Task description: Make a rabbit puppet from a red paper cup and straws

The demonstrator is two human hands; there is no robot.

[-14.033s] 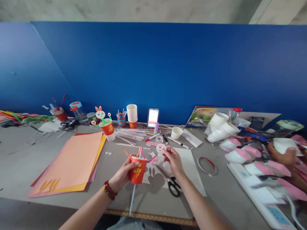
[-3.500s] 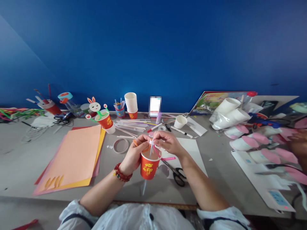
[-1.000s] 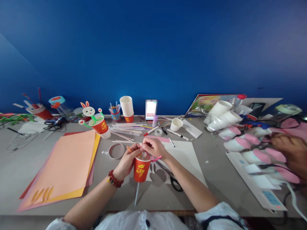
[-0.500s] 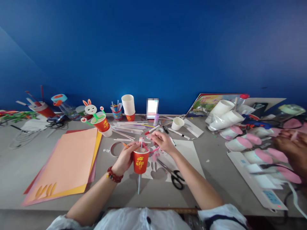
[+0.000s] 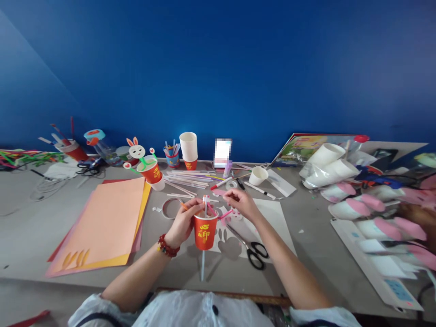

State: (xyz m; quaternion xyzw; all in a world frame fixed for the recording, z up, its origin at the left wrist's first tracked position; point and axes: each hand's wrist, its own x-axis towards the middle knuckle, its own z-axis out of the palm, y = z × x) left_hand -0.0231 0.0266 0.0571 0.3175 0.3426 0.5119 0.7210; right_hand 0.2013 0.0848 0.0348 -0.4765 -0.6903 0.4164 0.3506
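My left hand (image 5: 186, 221) is wrapped round the rim of a red paper cup (image 5: 205, 233) with yellow lettering. A pale straw (image 5: 203, 265) sticks out below the cup's bottom. At the cup's mouth are a white-topped straw end (image 5: 206, 204), pink pipe-cleaner-like strips (image 5: 225, 215) and an orange tip beside my thumb. To the right of the cup, my right hand (image 5: 239, 203) hovers with thumb and fingers pinched together; what they hold, if anything, is too small to make out. Beneath it lie cut white paper (image 5: 275, 218), a rabbit-face cutout (image 5: 235, 215) and black-handled scissors (image 5: 256, 255).
Coloured paper sheets (image 5: 112, 218) lie left. A finished rabbit cup (image 5: 149, 171), straws (image 5: 187, 179), stacked white cups (image 5: 188, 145) and a tape roll (image 5: 172, 208) stand or lie behind. A power strip (image 5: 368, 263) and pink-and-white cups (image 5: 350, 206) are at right.
The view has turned slightly left, so things sit further right. My right hand has drawn a little away from the cup. The co-worker's hand at right has largely gone from sight.
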